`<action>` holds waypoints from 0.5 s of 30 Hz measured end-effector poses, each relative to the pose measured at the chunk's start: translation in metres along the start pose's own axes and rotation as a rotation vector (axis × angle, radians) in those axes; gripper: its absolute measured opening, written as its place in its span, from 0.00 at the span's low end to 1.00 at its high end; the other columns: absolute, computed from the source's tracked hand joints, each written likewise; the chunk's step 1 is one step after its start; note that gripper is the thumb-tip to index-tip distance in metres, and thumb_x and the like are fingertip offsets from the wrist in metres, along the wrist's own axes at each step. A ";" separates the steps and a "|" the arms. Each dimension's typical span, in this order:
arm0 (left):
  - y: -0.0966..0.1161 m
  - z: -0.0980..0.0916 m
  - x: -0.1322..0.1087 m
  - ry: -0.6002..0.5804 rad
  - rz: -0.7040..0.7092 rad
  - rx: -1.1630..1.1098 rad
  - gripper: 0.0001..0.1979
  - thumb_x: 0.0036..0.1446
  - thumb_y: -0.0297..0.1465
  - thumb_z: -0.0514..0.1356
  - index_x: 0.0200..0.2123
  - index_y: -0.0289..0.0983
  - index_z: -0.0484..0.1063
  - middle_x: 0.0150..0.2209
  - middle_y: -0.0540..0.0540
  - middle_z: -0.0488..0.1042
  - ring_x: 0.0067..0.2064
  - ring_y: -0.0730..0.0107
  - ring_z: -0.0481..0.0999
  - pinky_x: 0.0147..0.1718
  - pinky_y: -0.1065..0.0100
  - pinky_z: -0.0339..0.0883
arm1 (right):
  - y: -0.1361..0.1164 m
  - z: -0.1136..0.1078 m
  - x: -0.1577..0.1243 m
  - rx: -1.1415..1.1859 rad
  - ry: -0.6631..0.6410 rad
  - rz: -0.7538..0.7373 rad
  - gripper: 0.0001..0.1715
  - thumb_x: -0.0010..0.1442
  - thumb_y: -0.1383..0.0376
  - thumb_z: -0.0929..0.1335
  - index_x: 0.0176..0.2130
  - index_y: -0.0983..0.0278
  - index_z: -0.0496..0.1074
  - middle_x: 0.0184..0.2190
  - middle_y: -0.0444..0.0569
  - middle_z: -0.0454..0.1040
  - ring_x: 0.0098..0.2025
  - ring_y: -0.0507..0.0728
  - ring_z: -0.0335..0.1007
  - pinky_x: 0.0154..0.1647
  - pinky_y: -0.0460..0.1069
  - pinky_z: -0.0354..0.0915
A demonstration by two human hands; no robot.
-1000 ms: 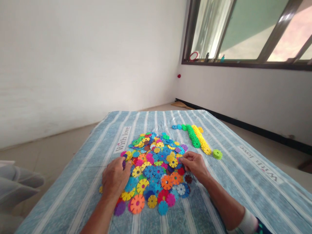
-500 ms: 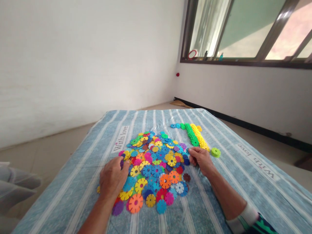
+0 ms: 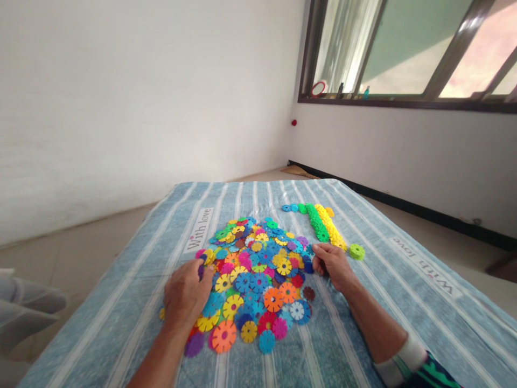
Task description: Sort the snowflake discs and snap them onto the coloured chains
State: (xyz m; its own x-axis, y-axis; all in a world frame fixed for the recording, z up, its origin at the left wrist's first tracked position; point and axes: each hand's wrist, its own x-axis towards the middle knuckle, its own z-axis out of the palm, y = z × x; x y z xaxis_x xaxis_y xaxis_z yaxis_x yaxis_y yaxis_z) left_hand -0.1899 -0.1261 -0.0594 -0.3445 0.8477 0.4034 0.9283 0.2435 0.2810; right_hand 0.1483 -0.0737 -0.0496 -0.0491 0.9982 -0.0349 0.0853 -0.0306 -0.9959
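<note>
A heap of flat, notched plastic discs point(image 3: 258, 283) in many colours lies on a striped blue cloth. My left hand point(image 3: 188, 291) rests at the heap's left side, fingers curled down; a dark purple disc point(image 3: 201, 270) shows between thumb and forefinger, and the other fingertips are hidden. At the right edge of the heap my right hand point(image 3: 333, 264) is closed in a pinch, its fingertips at a blue disc point(image 3: 309, 249). Behind that hand lie a green row of linked discs point(image 3: 317, 223) and a yellow row point(image 3: 329, 226), side by side.
A short lime-green stack of discs point(image 3: 357, 251) sits right of the yellow row. Blue discs point(image 3: 290, 208) lie at the far end of the rows. The cloth point(image 3: 133, 280) covers a broad flat surface. White wall and a window point(image 3: 404, 48) stand beyond.
Almost nothing differs. The view has shifted very slightly; both hands keep their places at the heap.
</note>
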 end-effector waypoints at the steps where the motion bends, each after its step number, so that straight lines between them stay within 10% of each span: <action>1: 0.000 0.000 0.000 -0.002 0.001 -0.001 0.23 0.57 0.40 0.47 0.44 0.33 0.75 0.43 0.37 0.79 0.45 0.53 0.77 0.45 0.59 0.68 | 0.001 0.000 0.000 0.002 0.001 -0.003 0.26 0.51 0.44 0.66 0.20 0.62 0.64 0.12 0.41 0.67 0.13 0.47 0.53 0.16 0.44 0.51; 15: 0.002 -0.004 0.000 -0.032 0.003 0.017 0.23 0.58 0.39 0.47 0.46 0.32 0.74 0.44 0.36 0.79 0.46 0.54 0.77 0.46 0.59 0.68 | -0.003 -0.003 0.014 -0.548 0.103 -0.065 0.17 0.54 0.57 0.64 0.23 0.64 0.72 0.11 0.39 0.65 0.16 0.49 0.59 0.21 0.44 0.56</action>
State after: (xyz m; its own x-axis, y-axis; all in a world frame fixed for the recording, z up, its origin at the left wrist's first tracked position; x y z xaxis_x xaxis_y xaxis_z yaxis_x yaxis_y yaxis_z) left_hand -0.1884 -0.1276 -0.0554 -0.3368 0.8633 0.3759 0.9318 0.2483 0.2646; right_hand 0.1502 -0.0600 -0.0468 0.0238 0.9979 0.0606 0.5910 0.0349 -0.8059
